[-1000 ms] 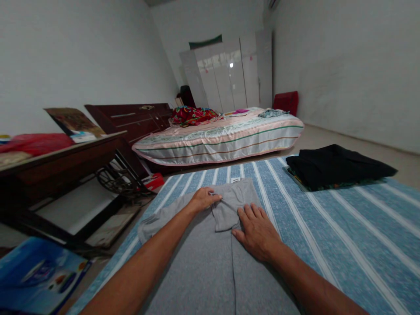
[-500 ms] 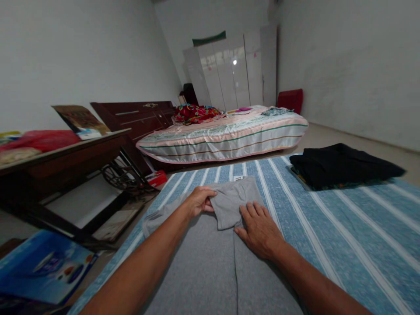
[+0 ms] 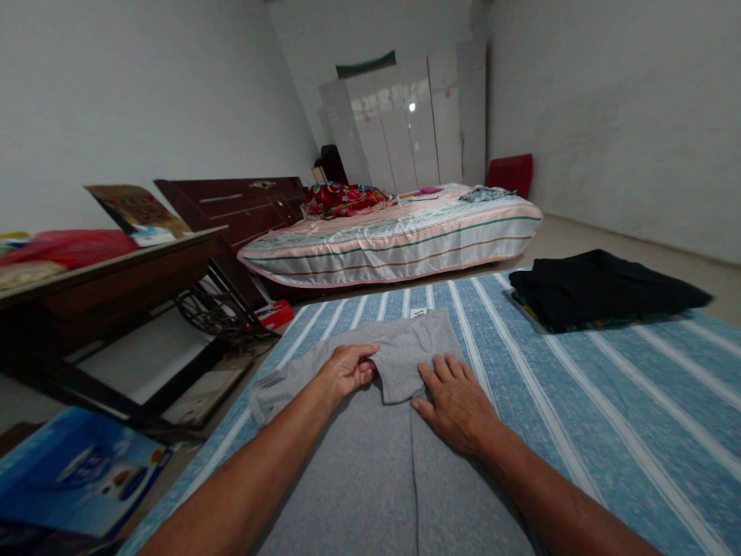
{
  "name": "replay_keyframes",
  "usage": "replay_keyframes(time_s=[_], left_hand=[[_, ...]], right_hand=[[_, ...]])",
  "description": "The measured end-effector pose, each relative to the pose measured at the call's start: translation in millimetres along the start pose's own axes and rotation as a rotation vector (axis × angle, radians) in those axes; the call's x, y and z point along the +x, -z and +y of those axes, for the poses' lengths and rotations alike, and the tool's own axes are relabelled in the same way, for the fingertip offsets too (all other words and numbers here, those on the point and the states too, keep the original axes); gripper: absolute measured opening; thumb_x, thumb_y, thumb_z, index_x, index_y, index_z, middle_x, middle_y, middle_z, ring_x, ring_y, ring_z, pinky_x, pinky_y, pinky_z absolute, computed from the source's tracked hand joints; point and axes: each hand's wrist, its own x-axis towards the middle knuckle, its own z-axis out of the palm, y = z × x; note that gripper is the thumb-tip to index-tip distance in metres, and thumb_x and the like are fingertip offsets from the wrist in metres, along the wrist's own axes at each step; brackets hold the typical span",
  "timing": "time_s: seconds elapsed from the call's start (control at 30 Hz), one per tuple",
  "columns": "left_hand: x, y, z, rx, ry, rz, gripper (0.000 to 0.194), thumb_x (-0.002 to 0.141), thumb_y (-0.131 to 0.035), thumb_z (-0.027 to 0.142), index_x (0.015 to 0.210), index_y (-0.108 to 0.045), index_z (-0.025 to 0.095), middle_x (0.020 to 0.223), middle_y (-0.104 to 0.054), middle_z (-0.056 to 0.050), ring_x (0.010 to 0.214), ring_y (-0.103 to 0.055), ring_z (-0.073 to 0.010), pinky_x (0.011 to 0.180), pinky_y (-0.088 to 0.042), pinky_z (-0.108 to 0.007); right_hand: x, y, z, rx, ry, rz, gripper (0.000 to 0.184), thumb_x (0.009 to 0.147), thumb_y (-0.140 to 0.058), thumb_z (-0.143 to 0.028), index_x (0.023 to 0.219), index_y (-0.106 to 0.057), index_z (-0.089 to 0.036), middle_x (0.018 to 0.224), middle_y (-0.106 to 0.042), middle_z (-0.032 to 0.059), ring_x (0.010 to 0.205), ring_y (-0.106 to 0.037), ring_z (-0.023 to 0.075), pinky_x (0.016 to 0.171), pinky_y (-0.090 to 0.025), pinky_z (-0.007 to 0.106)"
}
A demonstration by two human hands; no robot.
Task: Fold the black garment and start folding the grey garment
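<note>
A grey garment [image 3: 370, 471] lies spread on a blue and white striped mat [image 3: 579, 401] in front of me. My left hand [image 3: 346, 371] is closed on a folded flap of the grey fabric near the garment's far end. Just to the right of that flap, my right hand [image 3: 457, 401] lies flat on the garment with its fingers stretched out, pressing the cloth down. Both forearms reach in from the bottom of the view.
A stack of dark folded clothes [image 3: 602, 289] sits on the mat at the right. A mattress [image 3: 394, 243] with bedding lies beyond the mat, white wardrobes [image 3: 405, 127] behind it. A dark wooden table [image 3: 109, 286] stands left, a blue box [image 3: 75, 471] near its foot.
My left hand has drawn the grey flap slightly nearer to me and lower. The right hand has stayed flat in about the same place. The view has shifted a little.
</note>
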Motion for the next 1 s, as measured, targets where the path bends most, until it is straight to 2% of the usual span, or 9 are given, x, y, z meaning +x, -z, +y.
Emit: replay_keyframes(time_s=[0.2,0.33,0.5,0.67,0.77,0.87,1.0], left_hand=[[-12,-1.7,-12,-0.021,0.066,0.016,0.009,0.079,-0.056,0.011,0.071,-0.054,0.01,0.05,-0.058,-0.003,0.034,-0.053,-0.0106,0.03,-0.04,-0.016],[-28,-2.9,-23,-0.136,0.027,0.013,0.011,0.083,-0.053,0.016,0.075,-0.056,0.01,0.056,-0.061,-0.002,0.039,-0.057,-0.0101,0.031,-0.041,-0.015],[-49,-10.3,-36,-0.19,-0.036,0.039,0.004,0.079,-0.059,0.015,0.081,-0.058,0.011,0.063,-0.063,-0.002,0.042,-0.059,-0.0096,0.031,-0.039,-0.014],[-61,-16.3,-46,-0.177,-0.036,0.097,0.011,0.074,-0.066,0.015,0.081,-0.058,0.012,0.063,-0.062,-0.001,0.043,-0.058,-0.0082,0.03,-0.035,-0.013],[-61,-16.6,-50,-0.102,-0.011,0.073,0.019,0.065,-0.071,0.014,0.075,-0.055,0.014,0.057,-0.058,0.001,0.043,-0.057,-0.0083,0.029,-0.028,-0.011],[-58,-16.7,-51,0.042,-0.058,0.066,0.025,0.058,-0.072,0.012,0.072,-0.051,0.016,0.049,-0.051,0.005,0.036,-0.046,-0.0055,0.029,-0.016,-0.011],[-55,-19.6,-47,0.384,-0.174,0.025,0.017,0.06,-0.068,0.022,0.063,-0.052,0.017,0.038,-0.042,0.007,0.03,-0.028,-0.0038,0.033,-0.011,-0.016]], right_hand=[[0,3,-1,-0.013,0.006,0.009,0.064,0.09,-0.033,-0.054,0.141,-0.036,-0.015,0.145,-0.034,0.018,0.135,-0.023,0.0366,0.106,-0.016,0.048],[-1,3,-1,-0.007,0.003,0.01,0.065,0.09,-0.033,-0.055,0.141,-0.035,-0.014,0.145,-0.033,0.0182,0.135,-0.022,0.0362,0.107,-0.015,0.048],[-1,1,-1,-0.014,0.01,0.018,0.064,0.09,-0.033,-0.054,0.14,-0.036,-0.014,0.145,-0.034,0.0188,0.135,-0.023,0.0364,0.106,-0.016,0.048],[-1,-1,1,-0.029,0.013,0.031,0.065,0.09,-0.032,-0.054,0.141,-0.035,-0.014,0.145,-0.033,0.0191,0.135,-0.022,0.0375,0.106,-0.016,0.049],[0,-1,1,-0.026,0.016,0.026,0.065,0.09,-0.032,-0.055,0.14,-0.036,-0.014,0.144,-0.034,0.0188,0.135,-0.023,0.0371,0.106,-0.017,0.049],[-1,0,0,-0.022,0.011,0.024,0.064,0.09,-0.032,-0.054,0.14,-0.037,-0.014,0.144,-0.034,0.0189,0.134,-0.023,0.0372,0.106,-0.016,0.048],[0,0,-1,-0.018,-0.001,0.014,0.066,0.089,-0.034,-0.054,0.141,-0.035,-0.014,0.144,-0.034,0.0183,0.135,-0.023,0.0368,0.107,-0.016,0.048]])
